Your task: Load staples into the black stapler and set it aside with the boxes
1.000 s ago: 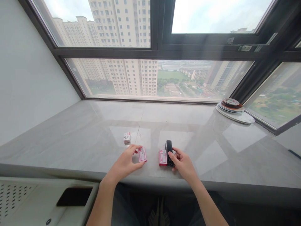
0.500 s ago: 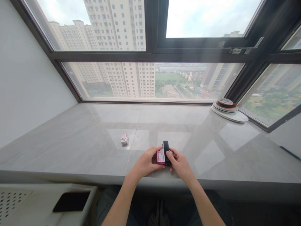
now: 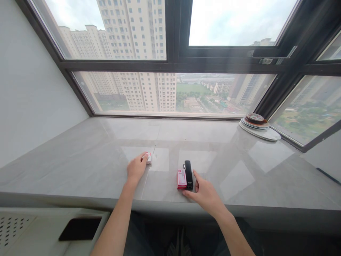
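My left hand (image 3: 136, 168) is closed on a small white box (image 3: 149, 158) with red markings, on the left of the counter; its fingers cover part of the box. A black stapler (image 3: 189, 175) lies lengthwise in front of me. Flush along its left side sits a pink-and-white box (image 3: 181, 179) with a printed label. My right hand (image 3: 204, 190) rests at the stapler's near right corner, thumb and forefinger apart. The thumb is by the near end and the forefinger beside the right side; whether they touch it I cannot tell.
The grey marble-look counter (image 3: 106, 163) runs to the window frame (image 3: 170, 66). A stack of plates (image 3: 259, 129) stands at the back right corner. Below the counter, at left, is a white perforated surface (image 3: 39, 231) with a dark recess.
My left hand has left the pink-and-white box, reached left and taken hold of the small white box, which has shifted right. My right hand has let go of the stapler and drawn slightly back.
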Available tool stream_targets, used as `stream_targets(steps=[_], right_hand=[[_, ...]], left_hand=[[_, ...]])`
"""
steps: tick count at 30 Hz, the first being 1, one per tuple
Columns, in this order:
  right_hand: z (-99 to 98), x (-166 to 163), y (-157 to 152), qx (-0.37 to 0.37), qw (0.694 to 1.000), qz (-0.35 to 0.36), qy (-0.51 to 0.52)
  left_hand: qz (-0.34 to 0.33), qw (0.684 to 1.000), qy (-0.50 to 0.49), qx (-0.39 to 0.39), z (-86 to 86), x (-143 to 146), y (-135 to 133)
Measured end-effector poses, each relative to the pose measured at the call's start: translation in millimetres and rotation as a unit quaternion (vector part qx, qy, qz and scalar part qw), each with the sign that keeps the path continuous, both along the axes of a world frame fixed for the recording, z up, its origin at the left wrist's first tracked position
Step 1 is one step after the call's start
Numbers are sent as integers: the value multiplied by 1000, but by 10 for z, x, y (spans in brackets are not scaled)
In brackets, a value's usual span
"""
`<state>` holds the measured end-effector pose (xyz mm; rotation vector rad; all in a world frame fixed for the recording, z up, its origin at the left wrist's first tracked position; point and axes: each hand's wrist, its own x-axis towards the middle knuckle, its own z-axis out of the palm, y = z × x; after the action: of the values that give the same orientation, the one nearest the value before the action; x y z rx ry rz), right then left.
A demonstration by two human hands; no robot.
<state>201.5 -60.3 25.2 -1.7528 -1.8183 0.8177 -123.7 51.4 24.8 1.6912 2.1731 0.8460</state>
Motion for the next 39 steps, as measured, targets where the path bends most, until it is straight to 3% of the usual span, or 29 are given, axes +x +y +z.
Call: stream_targets(steps=[4,9,17,22,26,35,39], right_hand=[[83,-88,59,24,999,30,5],[120,-153,82,27,998,55,16],[103,-180,117,15,997,76,19],[98,-16,168,10,995,94,42],[145,392,236,-2,993,90,81],[324,1865,411,-87,992,-23,86],[316,2377,466,-103,987,-44,117]], left_hand=[[-82,997,-10,-3,-89,574,-93],[-136,991,-18,-9,-113,1104,-255],[-169,985,1,-17,-94,1354,-416],[-172,984,25,-37,-131,1516,-430],[-177,982,26,-56,-151,1974,-344],[-258,961,-30,-98,30,3672,-41],[-285,949,-61,-117,106,4180,8]])
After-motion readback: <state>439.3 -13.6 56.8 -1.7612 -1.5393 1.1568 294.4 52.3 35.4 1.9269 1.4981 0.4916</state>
